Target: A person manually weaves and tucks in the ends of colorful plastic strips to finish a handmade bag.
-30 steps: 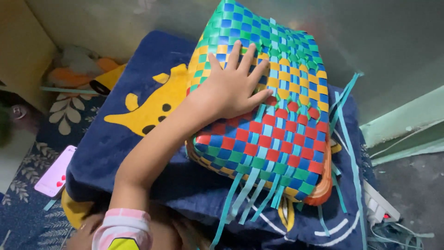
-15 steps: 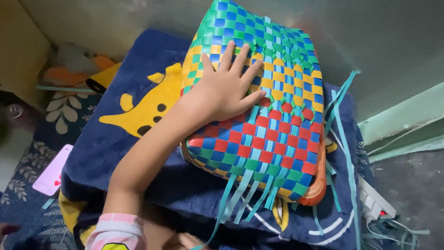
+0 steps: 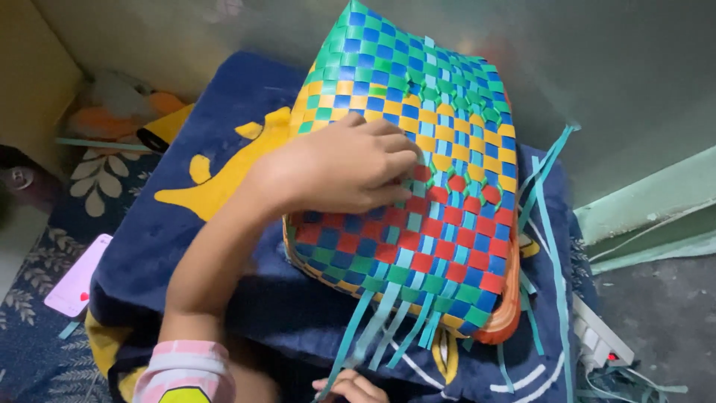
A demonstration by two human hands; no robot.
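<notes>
A woven basket point(image 3: 447, 186) of green, blue, yellow and red plastic strips lies on its side on a navy blanket point(image 3: 224, 246). Loose teal strip ends point(image 3: 380, 328) hang from its lower edge, and its orange rim point(image 3: 507, 317) faces down right. My left hand point(image 3: 339, 168) rests on the woven side with its fingers curled and the fingertips pressing into the weave near the middle. The arm wears a pink striped sleeve point(image 3: 186, 369). Only part of my right hand point(image 3: 350, 388) shows at the bottom edge, by the hanging strip ends; its grip is hidden.
The blanket has a yellow animal shape point(image 3: 224, 175). A pink flat card point(image 3: 78, 276) lies on the patterned floor mat at left. A white power strip point(image 3: 597, 339) and long teal strips point(image 3: 552, 246) lie at right, beside a grey wall point(image 3: 611, 82).
My left hand's fingers were spread flat on the basket and have now curled in at the weave. The basket has tipped up a little. My right hand has come into view at the bottom.
</notes>
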